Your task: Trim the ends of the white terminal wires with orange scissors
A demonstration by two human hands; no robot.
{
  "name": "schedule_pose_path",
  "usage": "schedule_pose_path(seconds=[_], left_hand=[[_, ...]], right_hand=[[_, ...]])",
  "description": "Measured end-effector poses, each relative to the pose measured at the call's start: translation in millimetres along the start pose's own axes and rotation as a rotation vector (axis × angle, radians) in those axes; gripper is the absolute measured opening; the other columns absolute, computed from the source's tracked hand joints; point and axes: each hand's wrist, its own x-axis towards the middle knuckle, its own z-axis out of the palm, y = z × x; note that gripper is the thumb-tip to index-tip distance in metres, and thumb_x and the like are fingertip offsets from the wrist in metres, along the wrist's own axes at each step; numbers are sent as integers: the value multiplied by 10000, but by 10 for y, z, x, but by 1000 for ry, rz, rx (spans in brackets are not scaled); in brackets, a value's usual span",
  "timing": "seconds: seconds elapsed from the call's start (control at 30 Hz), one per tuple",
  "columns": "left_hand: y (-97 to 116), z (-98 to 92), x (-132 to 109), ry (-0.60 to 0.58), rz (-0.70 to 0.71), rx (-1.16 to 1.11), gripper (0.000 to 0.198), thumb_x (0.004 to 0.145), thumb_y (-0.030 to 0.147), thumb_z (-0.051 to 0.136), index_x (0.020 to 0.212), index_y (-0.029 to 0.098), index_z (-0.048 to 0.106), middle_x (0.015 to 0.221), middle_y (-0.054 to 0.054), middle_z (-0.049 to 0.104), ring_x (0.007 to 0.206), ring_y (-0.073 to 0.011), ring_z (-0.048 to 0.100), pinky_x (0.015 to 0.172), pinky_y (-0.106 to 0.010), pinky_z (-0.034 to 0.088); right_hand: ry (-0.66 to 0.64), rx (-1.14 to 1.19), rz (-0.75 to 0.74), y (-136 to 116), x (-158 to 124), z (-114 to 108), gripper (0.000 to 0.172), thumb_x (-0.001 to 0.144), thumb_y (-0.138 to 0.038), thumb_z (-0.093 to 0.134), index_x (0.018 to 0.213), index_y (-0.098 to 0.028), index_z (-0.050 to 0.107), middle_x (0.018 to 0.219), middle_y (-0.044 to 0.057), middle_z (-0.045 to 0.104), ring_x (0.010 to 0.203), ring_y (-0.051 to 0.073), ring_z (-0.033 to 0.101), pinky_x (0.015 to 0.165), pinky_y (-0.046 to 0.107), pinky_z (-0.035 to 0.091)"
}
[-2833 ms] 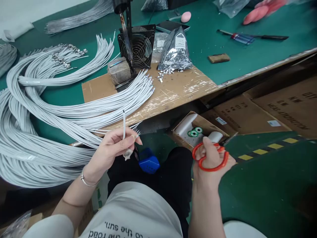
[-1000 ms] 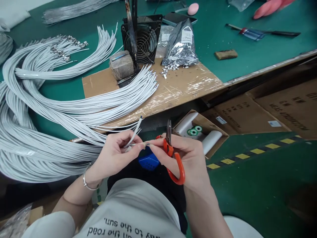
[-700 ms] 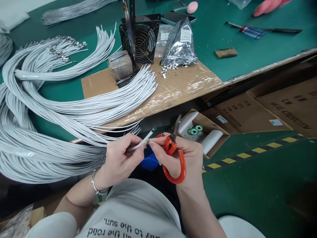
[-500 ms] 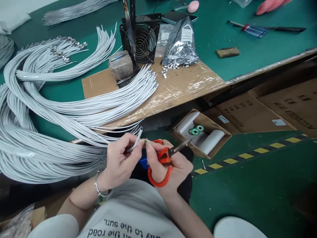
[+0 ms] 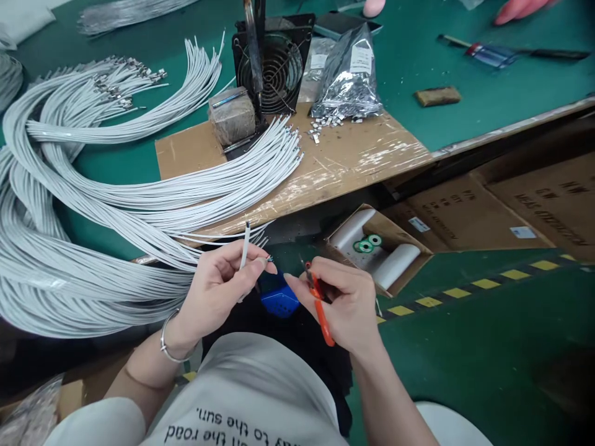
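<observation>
My left hand [image 5: 227,282] pinches a white cable [image 5: 245,244]; one dark-tipped end stands up above the fingers, and small coloured wire ends [image 5: 269,258] show at the thumb and fingertip. My right hand [image 5: 341,300], a short gap to the right, is closed around orange-handled scissors [image 5: 324,323], whose dark blades point up and away. How far the blades are parted I cannot tell. Beside my left hand lies a thick bundle of white cables [image 5: 106,291] hanging over the table edge. Another cable bundle [image 5: 260,167] rests on cardboard [image 5: 362,148].
A soldering iron [image 5: 253,56] stands before a black fan [image 5: 274,68] and a wrapped block [image 5: 232,114]. A silver bag [image 5: 346,77] sits near scattered small metal parts [image 5: 320,127]. Below the table, an open carton [image 5: 413,272] holds green-rimmed spools [image 5: 364,245]. Something blue [image 5: 280,301] lies between my hands.
My hands have moved apart, the right one going right. The scissors have turned in the right hand so the blades point upward. The cable end in my left hand stands more upright.
</observation>
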Motion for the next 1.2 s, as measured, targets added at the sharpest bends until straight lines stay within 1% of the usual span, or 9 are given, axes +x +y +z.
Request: schedule_pose_path(seconds=[0.07,0.17,0.47,0.63,0.8,0.93,1.0,1.1,1.2], left_hand=[[17,-3,-1,-1,1,14,258,1018,434,768,919,203,824,716,-12,662,563,-81,349,504,-250,242],[56,-1,-1,-10,15,33,240,1009,402,776,894,196,823,740,-24,691,585,-87,349,525,-267,238],[103,-8,1,-62,-1,-64,191,983,368,811,897,200,839,768,-27,772,577,-80,357,521,-256,242],[143,-11,6,-79,-41,-119,156,970,333,818,892,199,837,763,-23,779,580,-81,388,526,-243,270],[157,-41,-6,-118,-98,-152,161,966,323,818,881,188,835,763,-21,766,573,-75,364,520,-242,261],[159,-63,8,-150,-104,-133,182,975,332,812,878,179,833,758,-22,764,570,-74,358,528,-244,278],[167,-69,11,-154,-95,-121,177,969,326,817,873,178,832,754,-21,770,567,-73,384,544,-238,316],[178,-71,4,-146,-95,-93,174,949,320,834,855,174,835,748,-34,776,616,-96,517,606,-235,408],[164,-58,1,-120,-92,-54,180,934,328,844,843,173,841,740,-48,779,687,-136,618,656,-246,467]], right_hand=[[-12,-21,-30,20,-12,39,517,880,-129,769,570,-193,361,574,-71,335,528,63,263,467,256,193],[-27,-31,-72,37,-9,103,501,863,-80,718,594,-204,313,589,-74,304,542,69,250,475,259,187],[-81,-83,-133,13,15,114,445,808,-42,650,618,-216,287,608,-71,293,553,71,254,485,254,195],[-101,-89,-176,26,18,103,441,792,-20,663,632,-220,304,619,-71,293,562,76,254,499,263,207],[-111,-97,-219,56,19,114,454,789,-11,674,638,-223,302,623,-70,303,563,79,264,507,268,212],[-129,-130,-231,56,24,101,461,807,-31,690,646,-225,305,631,-67,309,569,82,277,514,269,222],[-141,-157,-239,51,34,70,452,814,-41,691,655,-225,309,635,-67,313,570,80,280,516,266,222],[-154,-213,-267,46,44,7,441,813,-47,679,662,-224,305,630,-69,315,567,77,280,517,263,221],[-119,-253,-309,47,17,13,437,817,-45,658,647,-224,297,611,-72,301,556,77,262,505,267,208]])
